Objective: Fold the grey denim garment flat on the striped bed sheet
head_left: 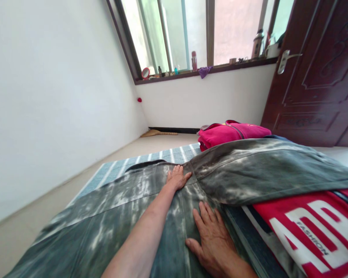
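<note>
A grey-green jacket (113, 216) with pale, bleached-looking streaks lies spread out in the head view, one sleeve (272, 170) stretched to the right. My left hand (178, 177) rests flat on the jacket near the seam where the sleeve joins, fingers pointing away and thumb out to the right. Nearer to me, my right hand (213, 235) lies palm down with fingers spread, touching the cloth just below the sleeve. Neither hand grips anything. Partly under the sleeve is a red garment (321, 235) with large white letters, beside dark blue cloth (246, 235).
A folded bright pink garment (229, 133) sits behind the sleeve on a blue-and-white striped sheet (118, 168). A broom (156, 133) lies on the floor by the far wall. Bottles and a flask (257, 44) line the windowsill. A dark red door (316, 85) stands at right.
</note>
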`<act>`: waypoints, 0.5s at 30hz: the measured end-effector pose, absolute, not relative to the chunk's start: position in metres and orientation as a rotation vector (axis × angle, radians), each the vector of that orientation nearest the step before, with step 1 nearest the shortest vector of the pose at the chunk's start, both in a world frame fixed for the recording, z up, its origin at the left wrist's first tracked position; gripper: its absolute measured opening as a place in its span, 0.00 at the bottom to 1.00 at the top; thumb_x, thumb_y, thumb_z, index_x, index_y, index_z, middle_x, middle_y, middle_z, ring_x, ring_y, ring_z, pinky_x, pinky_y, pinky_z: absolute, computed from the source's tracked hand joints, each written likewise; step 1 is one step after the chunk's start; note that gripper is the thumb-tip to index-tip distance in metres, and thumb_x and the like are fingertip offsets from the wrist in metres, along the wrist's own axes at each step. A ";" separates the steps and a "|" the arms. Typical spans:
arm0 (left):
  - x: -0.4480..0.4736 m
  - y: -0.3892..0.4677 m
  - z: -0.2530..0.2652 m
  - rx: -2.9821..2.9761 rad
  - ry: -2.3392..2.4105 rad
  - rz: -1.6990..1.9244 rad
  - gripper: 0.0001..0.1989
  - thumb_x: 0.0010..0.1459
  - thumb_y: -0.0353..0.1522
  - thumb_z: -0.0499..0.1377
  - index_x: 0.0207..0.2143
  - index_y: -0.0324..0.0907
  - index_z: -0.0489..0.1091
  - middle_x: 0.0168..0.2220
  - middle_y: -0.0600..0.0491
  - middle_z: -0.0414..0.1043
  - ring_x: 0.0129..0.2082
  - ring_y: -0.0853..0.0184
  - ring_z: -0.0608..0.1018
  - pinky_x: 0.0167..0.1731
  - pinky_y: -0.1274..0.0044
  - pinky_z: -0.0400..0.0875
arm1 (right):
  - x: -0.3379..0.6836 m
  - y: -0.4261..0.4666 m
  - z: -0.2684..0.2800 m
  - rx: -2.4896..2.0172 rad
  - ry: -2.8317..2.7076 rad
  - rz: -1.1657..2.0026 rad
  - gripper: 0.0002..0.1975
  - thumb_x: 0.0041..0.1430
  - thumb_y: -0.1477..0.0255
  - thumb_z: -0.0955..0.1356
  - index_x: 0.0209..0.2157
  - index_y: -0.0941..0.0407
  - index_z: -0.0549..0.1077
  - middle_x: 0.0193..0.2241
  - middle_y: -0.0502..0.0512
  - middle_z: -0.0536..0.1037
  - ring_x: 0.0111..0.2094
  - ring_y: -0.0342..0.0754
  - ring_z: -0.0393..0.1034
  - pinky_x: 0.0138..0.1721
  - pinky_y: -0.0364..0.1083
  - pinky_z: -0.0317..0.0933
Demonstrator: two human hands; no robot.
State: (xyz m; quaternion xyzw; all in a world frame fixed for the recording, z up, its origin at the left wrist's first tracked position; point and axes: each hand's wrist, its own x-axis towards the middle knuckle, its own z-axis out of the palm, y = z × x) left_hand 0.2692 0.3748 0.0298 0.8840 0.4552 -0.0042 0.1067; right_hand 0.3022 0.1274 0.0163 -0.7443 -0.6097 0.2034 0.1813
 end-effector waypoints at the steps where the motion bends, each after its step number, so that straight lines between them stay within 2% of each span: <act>1: 0.268 0.373 0.031 2.611 1.344 0.005 0.33 0.65 0.50 0.42 0.64 0.37 0.53 0.69 0.39 0.45 0.69 0.55 0.47 0.64 0.57 0.43 | 0.302 0.128 0.016 -2.098 -1.722 0.579 0.39 0.62 0.48 0.60 0.67 0.56 0.53 0.69 0.60 0.41 0.69 0.57 0.30 0.66 0.60 0.30; 5: 0.265 0.361 0.045 2.667 1.330 0.113 0.23 0.64 0.40 0.48 0.56 0.36 0.62 0.65 0.37 0.56 0.66 0.53 0.57 0.62 0.58 0.51 | 0.303 0.130 0.019 -2.072 -1.718 0.589 0.40 0.61 0.48 0.61 0.67 0.57 0.54 0.68 0.62 0.41 0.69 0.57 0.30 0.66 0.60 0.30; 9: 0.270 0.328 0.073 2.740 1.189 0.284 0.17 0.61 0.33 0.52 0.51 0.39 0.66 0.55 0.42 0.69 0.58 0.55 0.68 0.57 0.64 0.62 | 0.303 0.131 0.022 -2.038 -1.715 0.598 0.41 0.61 0.48 0.61 0.67 0.58 0.54 0.68 0.64 0.41 0.69 0.58 0.31 0.66 0.60 0.30; 13: 0.297 0.256 0.112 2.816 0.810 0.469 0.19 0.61 0.35 0.53 0.55 0.45 0.64 0.58 0.49 0.68 0.59 0.61 0.68 0.60 0.69 0.61 | 0.302 0.131 0.017 -2.017 -1.695 0.532 0.41 0.60 0.48 0.62 0.66 0.59 0.56 0.68 0.65 0.47 0.68 0.62 0.36 0.66 0.61 0.34; 15: 0.317 0.211 0.133 2.803 0.397 0.610 0.21 0.60 0.36 0.55 0.55 0.41 0.64 0.59 0.44 0.66 0.60 0.58 0.67 0.60 0.65 0.62 | 0.303 0.132 0.010 -2.028 -1.654 0.413 0.39 0.61 0.50 0.62 0.66 0.57 0.56 0.67 0.62 0.52 0.68 0.62 0.40 0.66 0.61 0.37</act>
